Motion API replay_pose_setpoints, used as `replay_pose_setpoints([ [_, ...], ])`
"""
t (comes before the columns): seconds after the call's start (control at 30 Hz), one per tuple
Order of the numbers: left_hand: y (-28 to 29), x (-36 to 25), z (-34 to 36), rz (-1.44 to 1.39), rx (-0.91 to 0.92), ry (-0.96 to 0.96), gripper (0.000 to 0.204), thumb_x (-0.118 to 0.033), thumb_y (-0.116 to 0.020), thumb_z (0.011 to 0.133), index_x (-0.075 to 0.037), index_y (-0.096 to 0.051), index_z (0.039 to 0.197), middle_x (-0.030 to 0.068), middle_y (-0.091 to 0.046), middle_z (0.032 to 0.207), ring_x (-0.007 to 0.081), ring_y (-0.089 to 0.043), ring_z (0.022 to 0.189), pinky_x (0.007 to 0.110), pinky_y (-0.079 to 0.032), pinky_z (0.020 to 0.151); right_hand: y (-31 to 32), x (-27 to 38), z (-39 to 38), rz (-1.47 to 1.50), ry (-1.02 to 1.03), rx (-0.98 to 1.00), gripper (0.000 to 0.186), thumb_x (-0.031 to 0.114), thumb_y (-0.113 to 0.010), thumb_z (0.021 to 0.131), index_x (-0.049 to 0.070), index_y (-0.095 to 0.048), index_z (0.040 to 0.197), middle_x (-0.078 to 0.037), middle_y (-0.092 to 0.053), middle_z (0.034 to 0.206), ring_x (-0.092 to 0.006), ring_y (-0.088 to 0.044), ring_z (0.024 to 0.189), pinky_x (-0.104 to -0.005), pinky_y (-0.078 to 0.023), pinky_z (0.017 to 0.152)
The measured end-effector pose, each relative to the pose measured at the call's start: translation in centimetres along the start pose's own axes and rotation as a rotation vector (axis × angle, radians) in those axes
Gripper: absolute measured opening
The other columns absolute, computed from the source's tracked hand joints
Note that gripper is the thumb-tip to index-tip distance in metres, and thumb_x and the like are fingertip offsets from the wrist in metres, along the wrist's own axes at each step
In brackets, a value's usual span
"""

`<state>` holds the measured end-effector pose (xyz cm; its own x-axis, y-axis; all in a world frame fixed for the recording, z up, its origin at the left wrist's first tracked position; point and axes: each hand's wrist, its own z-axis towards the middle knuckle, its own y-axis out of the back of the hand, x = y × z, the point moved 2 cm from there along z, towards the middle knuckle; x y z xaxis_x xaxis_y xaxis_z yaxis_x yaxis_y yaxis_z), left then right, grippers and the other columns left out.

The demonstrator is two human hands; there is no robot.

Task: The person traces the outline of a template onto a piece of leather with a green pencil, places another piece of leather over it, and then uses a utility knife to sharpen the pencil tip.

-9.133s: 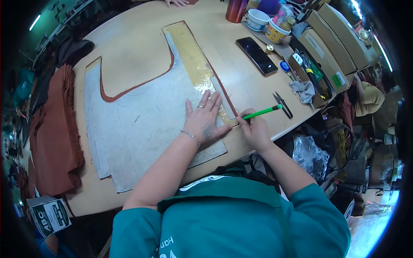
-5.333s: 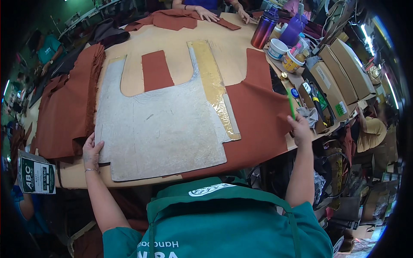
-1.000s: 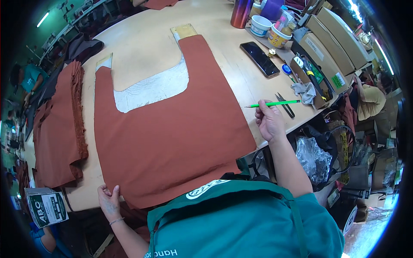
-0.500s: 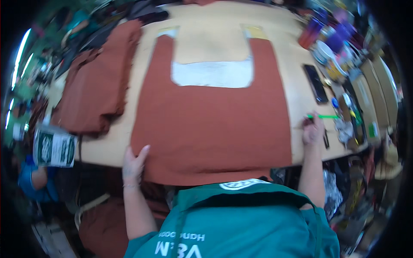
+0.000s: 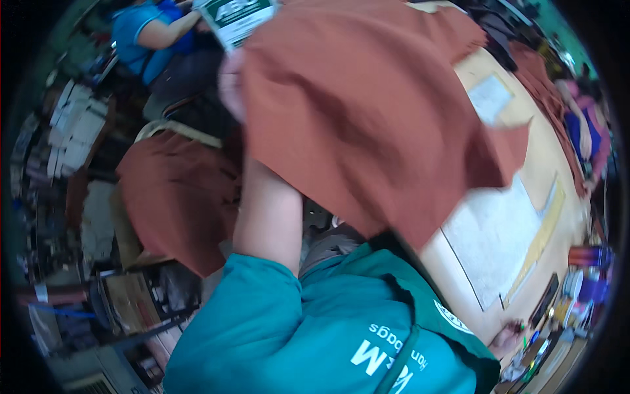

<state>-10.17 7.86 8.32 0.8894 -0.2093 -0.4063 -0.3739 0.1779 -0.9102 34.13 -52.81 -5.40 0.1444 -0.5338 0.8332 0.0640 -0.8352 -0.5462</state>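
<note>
The head view comes from the left one of two wide fisheye cameras worn on the person's head, looking steeply down from just above the teal shirt (image 5: 262,315). It faces toward the person's left, so the tabletop (image 5: 572,220) slants down the right side, while a cloth-draped chair (image 5: 190,131) sits on the left. The brown cloth (image 5: 367,118) comes near the lens, across the middle. Outlines bend toward the dark, rounded rim.
</note>
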Motion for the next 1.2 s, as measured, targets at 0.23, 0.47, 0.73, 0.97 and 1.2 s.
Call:
replay_pose_setpoints([
  [0.23,3.1,-28.9,-9.6,0.415,-0.280,-1.112,0.039,-0.023,-0.046,0.077,0.003,-0.054,0.106,0.0171,-0.054,0.113,0.0285,-0.053,0.103,0.039,-0.041,0.091,-0.8,0.9,0.3,-0.070,0.007,0.002,0.022,0.021,-0.053,0.089,0.000,-0.055,0.095,-0.008,-0.056,0.078,-0.0162,-0.052,0.070,-0.0253,-0.044,0.066],
  [0.47,12.8,-36.0,-23.0,0.593,-0.770,-1.266,0.043,-0.025,-0.047,0.072,0.004,-0.056,0.103,0.0188,-0.055,0.110,0.0317,-0.053,0.101,0.041,-0.041,0.086,-0.3,0.9,2.0,-0.090,-0.061,0.200,0.021,0.020,-0.053,0.089,-0.001,-0.053,0.091,-0.009,-0.056,0.082,-0.0164,-0.054,0.078,-0.0262,-0.045,0.071],
  [0.73,30.9,-29.4,-31.6,0.482,-1.192,-0.662,0.039,-0.030,-0.051,0.075,0.000,-0.057,0.101,0.0127,-0.057,0.105,0.0273,-0.055,0.092,0.038,-0.044,0.081,-0.5,0.5,-0.4,-0.025,-0.178,0.220,0.020,0.022,-0.050,0.089,0.003,-0.054,0.096,-0.011,-0.060,0.082,-0.0176,-0.057,0.080,-0.0286,-0.046,0.074],
  [0.97,25.6,-7.7,-13.8,1.186,-0.767,0.164,0.036,-0.028,-0.050,0.078,0.000,-0.057,0.100,0.0124,-0.058,0.102,0.0254,-0.055,0.091,0.037,-0.044,0.080,-6.0,-5.2,-0.3,-0.066,-0.206,-0.121,0.010,0.015,-0.050,0.086,0.006,-0.051,0.083,-0.008,-0.057,0.074,-0.0184,-0.057,0.065,-0.0307,-0.049,0.059],
  [1.2,14.1,12.3,-10.4,1.398,-0.032,0.650,0.033,-0.026,-0.050,0.080,0.000,-0.057,0.099,0.0120,-0.058,0.100,0.0235,-0.056,0.089,0.035,-0.045,0.078,-5.9,5.7,-6.6,-1.459,0.309,-0.248,0.023,0.023,-0.048,0.087,0.001,-0.045,0.094,-0.021,-0.059,0.073,-0.0349,-0.059,0.069,-0.0420,-0.046,0.062],
])
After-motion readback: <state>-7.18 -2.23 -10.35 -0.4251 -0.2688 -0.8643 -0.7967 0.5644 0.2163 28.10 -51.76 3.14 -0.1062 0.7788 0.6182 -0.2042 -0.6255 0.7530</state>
